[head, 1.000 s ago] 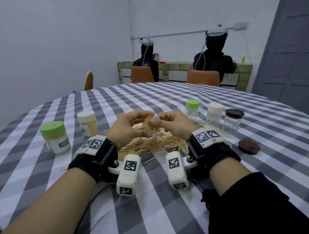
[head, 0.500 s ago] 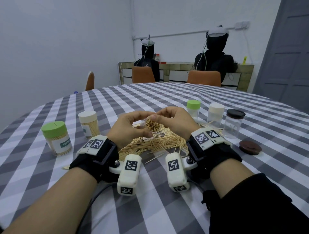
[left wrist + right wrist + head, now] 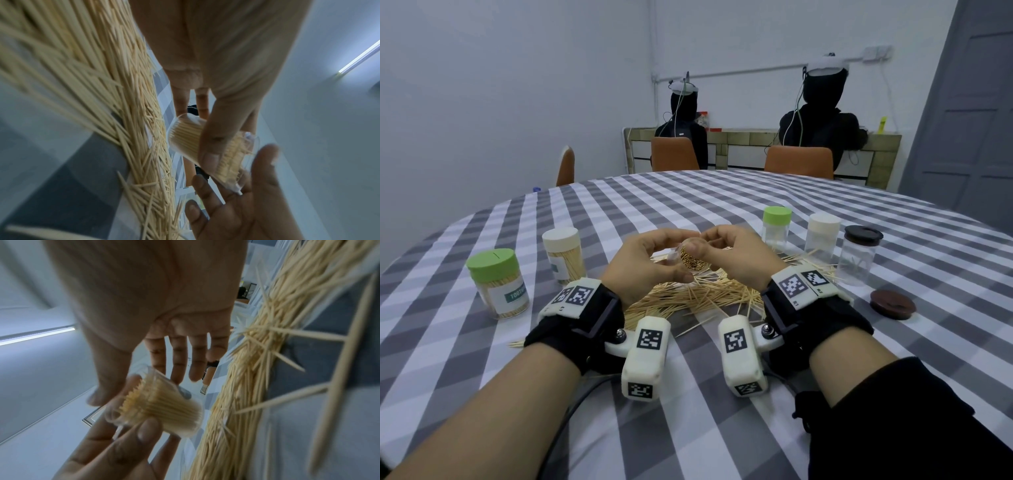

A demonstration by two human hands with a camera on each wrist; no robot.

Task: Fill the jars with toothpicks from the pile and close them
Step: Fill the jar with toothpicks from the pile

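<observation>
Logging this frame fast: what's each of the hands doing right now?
Left hand: grips the clear toothpick-filled jar, thumb across its side.
Right hand: fingers fairly straight at the jar's open mouth; no clear grip.

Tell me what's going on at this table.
A person is filling jars with toothpicks. The left hand holds a small clear jar, tilted and packed with toothpicks, above the loose pile. The right hand touches its open mouth. A brown lid lies on the table by three capped jars on the right.

Pale walls [image 3: 517, 85], grey door [image 3: 969, 113] far right, orange chairs [image 3: 799, 162] behind a checked tablecloth [image 3: 688, 195], tiled counter [image 3: 743, 137] at the back.
</observation>
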